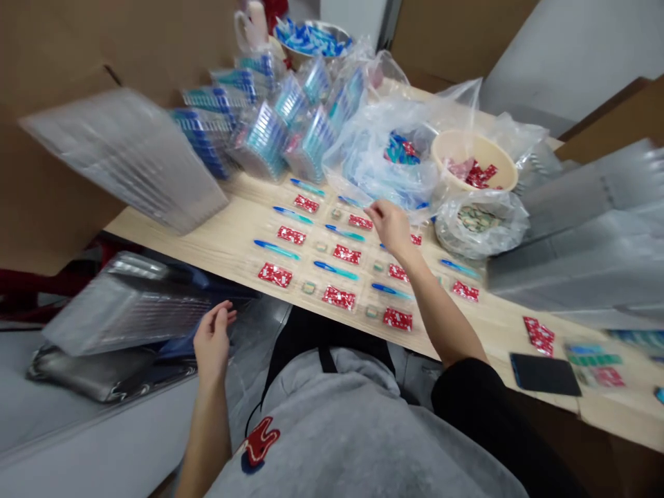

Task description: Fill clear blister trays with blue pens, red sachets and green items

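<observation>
Hands: right hand (391, 225) above the laid-out rows, fingertips drawn together to a narrow pinch; cannot tell whether anything is between them. Left hand (212, 339) beyond the near edge of the tabletop (202, 238), fingers loosely curled and parted, nothing seen in it.

Position: nearest the right fingertips are one of the red printed packets (360, 221) and one of the blue-and-teal pens (351, 201). The rows run from below the right forearm toward the left hand's side, apparently in clear trays; outlines too faint to count.

Handling (judged): packets light, soft, slick-faced; pinch by a short edge. Pens light, stiff, apt to roll; grip mid-barrel. Small square pieces (309, 287) light, easily knocked; take by opposite sides.

Counts, laid out: packets, 10 visible; pens, about 11, some part-hidden by the right hand; square pieces, at least 5. Two more packets appear to overlap right of the right forearm, beside 1 dark flat slab (544, 374).

Beyond the right hand: 1 metal bowl (337, 30), 1 cream tub (505, 160) holding packets, 1 bag of small pale pieces (451, 238). Filled stacks (262, 142): several, too blurred to count.
</observation>
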Tool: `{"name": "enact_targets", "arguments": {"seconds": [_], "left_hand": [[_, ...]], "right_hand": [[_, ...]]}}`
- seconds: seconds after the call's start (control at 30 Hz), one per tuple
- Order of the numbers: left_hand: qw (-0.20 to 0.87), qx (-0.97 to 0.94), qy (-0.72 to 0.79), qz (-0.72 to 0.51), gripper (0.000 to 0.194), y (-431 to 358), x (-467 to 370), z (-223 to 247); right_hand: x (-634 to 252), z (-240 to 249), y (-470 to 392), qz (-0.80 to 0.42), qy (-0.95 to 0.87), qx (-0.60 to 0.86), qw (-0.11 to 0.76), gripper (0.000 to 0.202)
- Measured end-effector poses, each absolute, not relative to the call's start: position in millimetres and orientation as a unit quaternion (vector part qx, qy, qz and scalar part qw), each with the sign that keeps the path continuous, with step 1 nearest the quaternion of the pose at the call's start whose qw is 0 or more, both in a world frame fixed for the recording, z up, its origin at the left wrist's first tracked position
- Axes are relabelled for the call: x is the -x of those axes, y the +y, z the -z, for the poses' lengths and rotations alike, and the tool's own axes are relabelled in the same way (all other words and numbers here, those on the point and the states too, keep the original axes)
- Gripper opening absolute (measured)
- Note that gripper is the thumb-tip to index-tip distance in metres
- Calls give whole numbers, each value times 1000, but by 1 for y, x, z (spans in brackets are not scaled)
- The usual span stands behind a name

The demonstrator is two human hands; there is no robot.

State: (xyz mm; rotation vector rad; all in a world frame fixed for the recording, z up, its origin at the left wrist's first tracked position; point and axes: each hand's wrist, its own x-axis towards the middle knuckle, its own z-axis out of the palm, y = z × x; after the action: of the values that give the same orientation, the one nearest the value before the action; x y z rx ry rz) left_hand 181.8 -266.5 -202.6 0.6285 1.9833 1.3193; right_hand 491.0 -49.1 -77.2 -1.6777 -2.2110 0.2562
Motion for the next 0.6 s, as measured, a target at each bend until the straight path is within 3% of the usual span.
{"name": "enact_targets", "arguments": {"seconds": [0.07, 0.17, 0.4, 0.6], "left_hand": [[322, -254, 753, -514, 39, -261, -188, 193], [296, -296, 740, -526, 37, -242, -199, 176], [323, -506, 628, -495, 31, -145, -286, 119], [319, -826, 297, -358, 22, -48, -460, 73]], "right_hand": [[-536, 71, -87, -91, -758, 585, 275, 27], [-604, 67, -159, -44, -671, 651, 352, 29], [-671, 122, -301, 94, -512, 760, 389, 29], [-649, 191, -321, 122, -491, 774, 381, 32]]}}
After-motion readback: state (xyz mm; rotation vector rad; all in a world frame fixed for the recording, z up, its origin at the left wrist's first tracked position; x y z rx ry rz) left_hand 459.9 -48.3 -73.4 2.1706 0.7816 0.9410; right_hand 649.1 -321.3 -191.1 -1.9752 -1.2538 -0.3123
